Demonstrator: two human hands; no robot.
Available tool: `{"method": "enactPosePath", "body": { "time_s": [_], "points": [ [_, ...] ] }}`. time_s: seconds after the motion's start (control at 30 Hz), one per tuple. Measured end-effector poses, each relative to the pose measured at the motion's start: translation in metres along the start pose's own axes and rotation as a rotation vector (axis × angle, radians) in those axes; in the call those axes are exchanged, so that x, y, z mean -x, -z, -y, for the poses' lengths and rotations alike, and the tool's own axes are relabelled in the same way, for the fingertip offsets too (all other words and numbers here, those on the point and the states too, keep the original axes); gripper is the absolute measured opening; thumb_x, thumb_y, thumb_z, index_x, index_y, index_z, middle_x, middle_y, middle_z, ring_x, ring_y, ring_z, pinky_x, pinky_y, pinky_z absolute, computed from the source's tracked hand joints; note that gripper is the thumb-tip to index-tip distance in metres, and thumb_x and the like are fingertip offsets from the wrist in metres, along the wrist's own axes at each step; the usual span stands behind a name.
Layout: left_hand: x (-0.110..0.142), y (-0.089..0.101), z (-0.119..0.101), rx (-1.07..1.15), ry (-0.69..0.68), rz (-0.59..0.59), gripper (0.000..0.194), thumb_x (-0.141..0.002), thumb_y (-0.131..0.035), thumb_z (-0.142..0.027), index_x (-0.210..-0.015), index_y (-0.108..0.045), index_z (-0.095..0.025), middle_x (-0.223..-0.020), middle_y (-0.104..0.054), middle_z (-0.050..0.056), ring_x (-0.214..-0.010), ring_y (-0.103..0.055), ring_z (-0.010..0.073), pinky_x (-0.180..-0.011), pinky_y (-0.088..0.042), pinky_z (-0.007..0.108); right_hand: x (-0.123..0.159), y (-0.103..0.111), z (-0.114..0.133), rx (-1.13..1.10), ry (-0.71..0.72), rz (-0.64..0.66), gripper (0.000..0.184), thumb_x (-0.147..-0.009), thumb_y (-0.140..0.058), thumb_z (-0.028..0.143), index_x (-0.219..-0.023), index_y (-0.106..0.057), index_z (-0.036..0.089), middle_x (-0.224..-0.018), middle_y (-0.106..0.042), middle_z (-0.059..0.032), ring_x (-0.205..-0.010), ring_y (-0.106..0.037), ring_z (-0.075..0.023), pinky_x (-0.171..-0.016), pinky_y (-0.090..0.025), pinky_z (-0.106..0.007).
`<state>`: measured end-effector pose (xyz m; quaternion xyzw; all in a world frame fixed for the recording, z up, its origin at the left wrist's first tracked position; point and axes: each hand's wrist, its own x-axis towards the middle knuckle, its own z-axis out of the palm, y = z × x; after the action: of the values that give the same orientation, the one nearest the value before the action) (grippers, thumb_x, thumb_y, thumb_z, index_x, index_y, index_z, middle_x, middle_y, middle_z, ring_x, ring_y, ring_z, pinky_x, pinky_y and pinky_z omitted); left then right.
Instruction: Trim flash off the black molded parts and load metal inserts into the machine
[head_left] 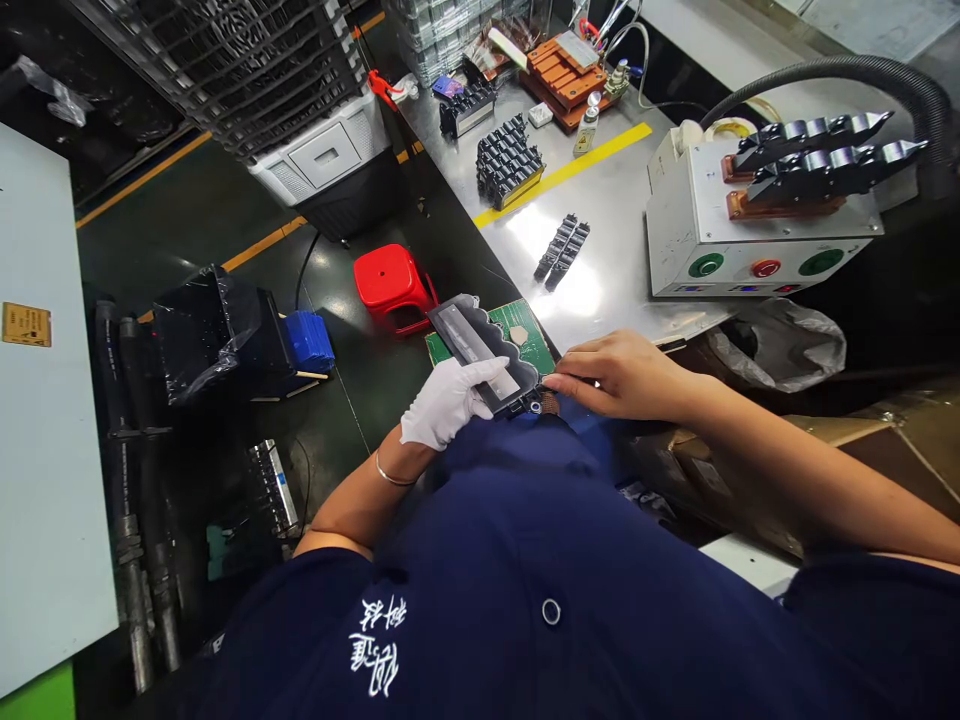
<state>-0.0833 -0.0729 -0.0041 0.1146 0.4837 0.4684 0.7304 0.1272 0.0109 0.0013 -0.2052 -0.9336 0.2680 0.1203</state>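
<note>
My left hand point(448, 398), in a white glove, is closed around a black plastic part point(480, 345) with one wavy long edge and a pale strip on its face. The bare right hand point(611, 375) pinches at the part's near right corner, thumb and index finger together. Whether a small piece sits between those fingertips is hidden. Under the part lies a green board point(536, 340) with a pale patch on it. Two slim black ridged strips point(562, 250) lie side by side on the metal table point(607, 230) beyond my hands.
Right of the table's middle stands a grey control box point(757, 235) with buttons and black ridged parts on top. Black ridged blocks point(508, 165) sit by a yellow tape line point(570, 175). An orange-brown fixture point(566, 75) is farther back. A red stool point(394, 285) stands left.
</note>
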Motion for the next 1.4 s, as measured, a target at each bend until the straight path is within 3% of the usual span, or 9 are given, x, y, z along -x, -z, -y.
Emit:
{"method": "enactPosePath", "body": {
  "time_s": [0.3,0.47,0.67,0.77,0.87,1.0,1.1,1.27,1.4],
  "points": [
    [0.000,0.005,0.000,-0.039,-0.006,0.020,0.025,-0.077,-0.075,-0.026,-0.097,-0.071,-0.011,-0.087,-0.075,0.009,-0.071,-0.072,0.0194,-0.073,-0.060,0.034,-0.003,-0.002,-0.004,0.016,0.016,0.030,0.047,-0.100,-0.042,0.046,-0.069,-0.067,0.020,-0.061,-0.063,-0.0016,-0.053,-0.052,-0.0114,-0.054,-0.030,-0.028],
    [0.001,-0.002,0.000,-0.008,0.012,-0.033,0.024,-0.075,-0.076,-0.021,-0.095,-0.071,-0.009,-0.091,-0.076,0.011,-0.082,-0.073,0.0214,-0.078,-0.060,0.033,-0.004,-0.001,-0.007,-0.057,0.069,0.073,0.047,-0.099,-0.044,0.045,-0.063,-0.061,0.020,-0.056,-0.058,-0.0003,-0.049,-0.047,-0.0103,-0.053,-0.029,-0.027],
    [-0.003,0.003,-0.022,0.175,-0.003,-0.099,0.014,-0.081,-0.065,-0.011,-0.094,-0.069,-0.009,-0.086,-0.076,0.009,-0.084,-0.074,0.0203,-0.084,-0.061,0.035,0.007,-0.009,-0.013,-0.212,0.136,0.185,0.045,-0.099,-0.046,0.042,-0.064,-0.062,0.020,-0.053,-0.055,0.0014,-0.047,-0.047,-0.0096,-0.050,-0.030,-0.026],
    [-0.005,0.008,-0.029,0.241,-0.041,-0.096,0.018,-0.083,-0.062,-0.008,-0.099,-0.068,-0.009,-0.088,-0.076,0.008,-0.086,-0.074,0.0185,-0.088,-0.060,0.033,0.008,-0.011,-0.013,-0.272,0.081,0.005,0.037,-0.096,-0.052,0.046,-0.075,-0.067,0.019,-0.062,-0.062,-0.0010,-0.053,-0.054,-0.0106,-0.052,-0.039,-0.024],
    [-0.008,0.007,-0.024,0.241,0.105,-0.012,0.016,-0.085,-0.059,-0.008,-0.097,-0.068,-0.007,-0.085,-0.075,0.009,-0.079,-0.074,0.0172,-0.083,-0.061,0.030,0.002,-0.010,-0.007,-0.215,0.026,-0.220,0.040,-0.083,-0.066,0.057,-0.101,-0.070,0.021,-0.097,-0.072,-0.0086,-0.078,-0.067,-0.0164,-0.059,-0.049,-0.025],
    [-0.008,0.006,-0.014,0.150,0.256,0.089,0.018,-0.090,-0.058,-0.022,-0.093,-0.070,-0.009,-0.078,-0.073,0.008,-0.066,-0.070,0.0156,-0.066,-0.058,0.025,-0.007,-0.011,0.000,-0.177,0.103,-0.168,0.046,-0.082,-0.066,0.059,-0.116,-0.068,0.027,-0.118,-0.071,-0.0071,-0.100,-0.069,-0.0197,-0.074,-0.055,-0.027],
    [0.002,0.007,-0.013,-0.088,0.110,0.053,0.026,-0.085,-0.066,-0.038,-0.091,-0.073,-0.014,-0.073,-0.071,0.006,-0.057,-0.064,0.0144,-0.057,-0.052,0.024,-0.009,-0.018,0.001,-0.218,-0.003,-0.293,0.055,-0.076,-0.069,0.063,-0.115,-0.069,0.025,-0.104,-0.075,-0.0079,-0.089,-0.071,-0.0211,-0.076,-0.056,-0.030],
    [0.014,0.005,-0.004,-0.512,-0.382,-0.226,0.008,-0.069,-0.079,-0.021,-0.076,-0.075,-0.020,-0.081,-0.071,0.001,-0.081,-0.060,0.0150,-0.074,-0.047,0.021,-0.015,-0.046,0.009,-0.311,-0.271,-0.522,0.055,-0.075,-0.069,0.065,-0.107,-0.071,0.021,-0.086,-0.074,-0.0061,-0.063,-0.063,-0.0172,-0.060,-0.052,-0.031],
    [0.010,0.009,0.002,-0.482,-0.383,-0.306,0.018,-0.077,-0.072,-0.033,-0.070,-0.068,-0.017,-0.066,-0.063,-0.003,-0.065,-0.052,0.0108,-0.062,-0.043,0.021,-0.015,-0.056,0.014,-0.484,-0.300,-0.443,0.048,-0.085,-0.059,0.061,-0.104,-0.069,0.019,-0.079,-0.071,-0.0033,-0.059,-0.059,-0.0141,-0.055,-0.049,-0.028]
  ]
}}
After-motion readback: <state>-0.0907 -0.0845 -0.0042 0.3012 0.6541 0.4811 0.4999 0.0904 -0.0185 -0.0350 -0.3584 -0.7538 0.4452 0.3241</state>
